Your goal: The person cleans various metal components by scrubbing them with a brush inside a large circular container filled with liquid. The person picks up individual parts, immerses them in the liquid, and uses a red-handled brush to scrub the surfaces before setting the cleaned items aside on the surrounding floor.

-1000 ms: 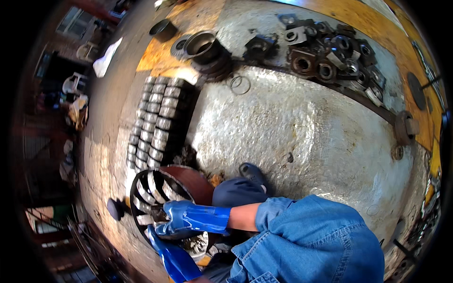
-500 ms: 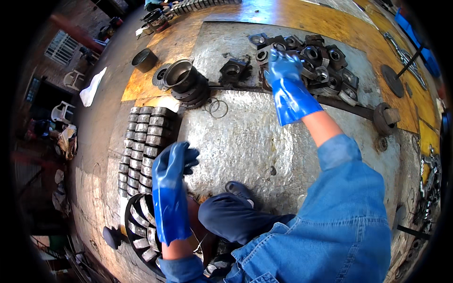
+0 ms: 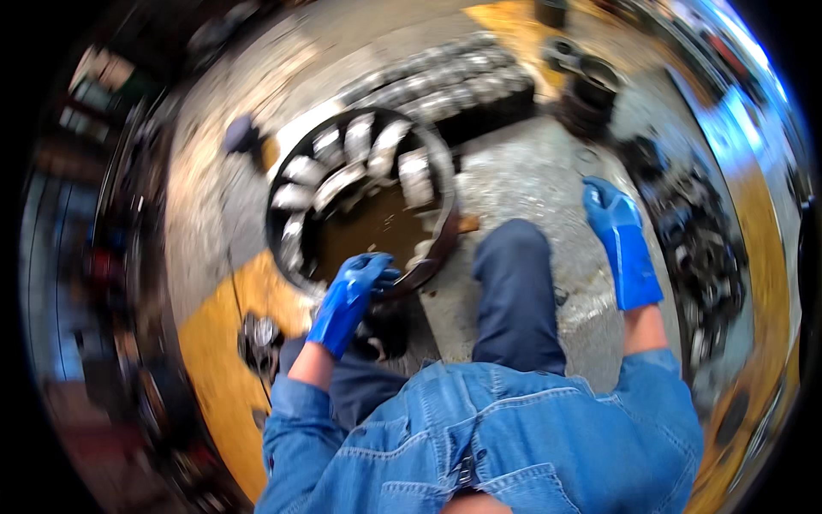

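My left hand [image 3: 364,276], in a blue rubber glove, is over the near rim of a round dark tub [image 3: 447,184]. Its fingers are slightly bent and apart, with nothing visible in them. Brown liquid [image 3: 360,233] fills the tub's lower part, and several shiny metal rings [image 3: 390,147] lean around its inside wall. My right hand [image 3: 610,204], gloved the same way, hangs off to the right above the grey metal sheet [image 3: 514,184]. Its fingers curve loosely, and no object shows in them. A heap of dark metal bearing housings [image 3: 702,248] lies to its right, blurred.
Rows of stacked metal rings [image 3: 441,81] stand behind the tub. Dark cylindrical parts [image 3: 591,94] are stacked at the far right. A small metal part [image 3: 259,334] sits on the yellow floor sheet [image 3: 214,343] at left. My bent knee [image 3: 514,265] is between my hands.
The view has swung left toward the tub, which now lies in the middle. My right hand has drawn back from the heap of housings. My left hand is now at the tub's rim.
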`<state>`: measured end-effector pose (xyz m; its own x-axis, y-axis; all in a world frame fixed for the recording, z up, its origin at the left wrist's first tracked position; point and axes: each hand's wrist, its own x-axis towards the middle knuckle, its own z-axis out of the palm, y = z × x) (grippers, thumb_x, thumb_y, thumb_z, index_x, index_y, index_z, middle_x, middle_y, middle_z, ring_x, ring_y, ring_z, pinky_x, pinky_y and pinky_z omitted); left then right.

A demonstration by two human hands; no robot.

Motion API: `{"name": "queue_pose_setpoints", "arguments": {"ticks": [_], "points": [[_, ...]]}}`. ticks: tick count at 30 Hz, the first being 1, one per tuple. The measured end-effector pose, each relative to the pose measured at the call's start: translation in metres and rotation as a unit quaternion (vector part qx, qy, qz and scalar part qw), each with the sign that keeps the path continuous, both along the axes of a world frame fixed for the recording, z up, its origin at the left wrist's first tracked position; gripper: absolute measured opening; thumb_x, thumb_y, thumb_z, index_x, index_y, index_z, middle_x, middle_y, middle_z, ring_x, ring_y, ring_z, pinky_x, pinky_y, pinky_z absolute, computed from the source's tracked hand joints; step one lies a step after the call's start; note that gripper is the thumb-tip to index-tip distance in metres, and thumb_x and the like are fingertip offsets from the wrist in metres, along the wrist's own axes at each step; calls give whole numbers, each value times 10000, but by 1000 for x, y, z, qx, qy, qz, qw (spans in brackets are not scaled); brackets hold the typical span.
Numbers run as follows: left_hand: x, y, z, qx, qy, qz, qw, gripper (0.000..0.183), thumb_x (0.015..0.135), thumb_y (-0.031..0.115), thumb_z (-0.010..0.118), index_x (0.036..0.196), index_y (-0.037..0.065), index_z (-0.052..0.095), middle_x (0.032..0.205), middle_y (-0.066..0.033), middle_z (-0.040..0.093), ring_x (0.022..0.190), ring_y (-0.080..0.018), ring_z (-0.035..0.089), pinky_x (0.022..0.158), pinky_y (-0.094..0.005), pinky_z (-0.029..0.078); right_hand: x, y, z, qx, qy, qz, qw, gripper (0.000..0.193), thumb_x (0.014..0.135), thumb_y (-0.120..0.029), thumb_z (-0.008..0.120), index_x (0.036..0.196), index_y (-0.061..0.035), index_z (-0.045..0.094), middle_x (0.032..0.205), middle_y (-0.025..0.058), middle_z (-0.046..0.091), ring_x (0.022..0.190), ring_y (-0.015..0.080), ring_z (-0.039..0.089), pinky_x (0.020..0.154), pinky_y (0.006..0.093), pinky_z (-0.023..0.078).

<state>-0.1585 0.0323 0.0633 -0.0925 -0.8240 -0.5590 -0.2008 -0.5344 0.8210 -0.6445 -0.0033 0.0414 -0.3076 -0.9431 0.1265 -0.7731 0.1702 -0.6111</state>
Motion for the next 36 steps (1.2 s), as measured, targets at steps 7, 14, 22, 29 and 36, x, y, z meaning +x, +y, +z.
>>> {"name": "queue_pose_setpoints", "arguments": {"ticks": [7,14,22,29,36], "points": [[91,50,-20,-59,52,99,992,566,1031,457,645,1294,-45,643,1130,-166,758,948,-214,723,853,-318,556,193,-39,63,89,-77,232,966,405,1002,-305,660,1354,-110,701,1153,136,776,1005,192,738,927,327,557],[167,-4,-62,-100,68,292,949,489,1005,430,684,1237,-1,666,1055,-101,781,842,-181,737,729,-309,553,344,-58,-15,280,-151,398,860,547,948,-373,711,1369,-26,672,1232,183,756,1105,258,734,1028,346,548],[209,-38,-92,-113,170,398,895,399,1014,355,677,1237,25,665,1030,-110,770,744,-156,702,634,-261,529,412,-58,-33,371,-69,434,818,625,928,-417,685,1367,27,660,1257,202,743,1146,273,714,1044,368,527],[184,-34,-70,-115,146,363,913,529,1004,459,682,1285,13,645,1103,-133,764,864,-183,723,757,-294,562,371,-116,-64,345,-22,373,861,524,926,-337,730,1305,23,700,1181,178,769,1056,229,735,960,358,569],[176,-39,-77,-124,161,353,913,581,1003,460,670,1355,0,617,1161,-150,752,931,-206,719,819,-328,555,426,-145,-34,374,-411,249,793,674,1066,-471,564,1556,-21,458,1459,263,589,1385,331,561,1186,442,415]]}}
